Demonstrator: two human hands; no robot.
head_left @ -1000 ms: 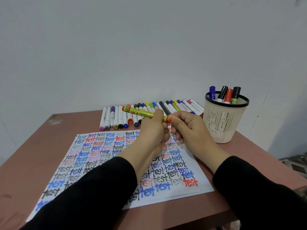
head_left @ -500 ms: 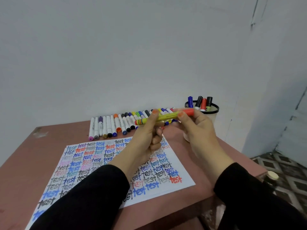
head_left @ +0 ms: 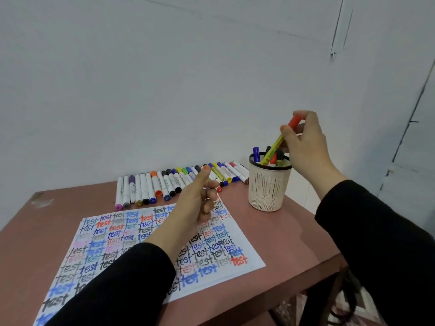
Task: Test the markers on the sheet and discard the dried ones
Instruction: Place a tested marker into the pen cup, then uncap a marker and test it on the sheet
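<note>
My right hand [head_left: 306, 142] pinches a yellow marker with an orange cap [head_left: 277, 147] by its capped end, held tilted with its lower end inside the beige mesh cup [head_left: 267, 187]. Several other markers stand in that cup. My left hand [head_left: 195, 198] hovers over the far edge of the white sheet [head_left: 131, 241], fingers loosely curled and holding nothing. The sheet is covered with the word "test" in many colours. A row of markers [head_left: 169, 182] lies along the wall behind the sheet.
The brown table [head_left: 282, 231] ends close to the right of the cup and near me. A white wall stands just behind the marker row. Patterned floor shows at lower right.
My right hand took the capped yellow marker away from the left hand and carried it right and up into the cup. The left hand let go and stayed above the sheet.
</note>
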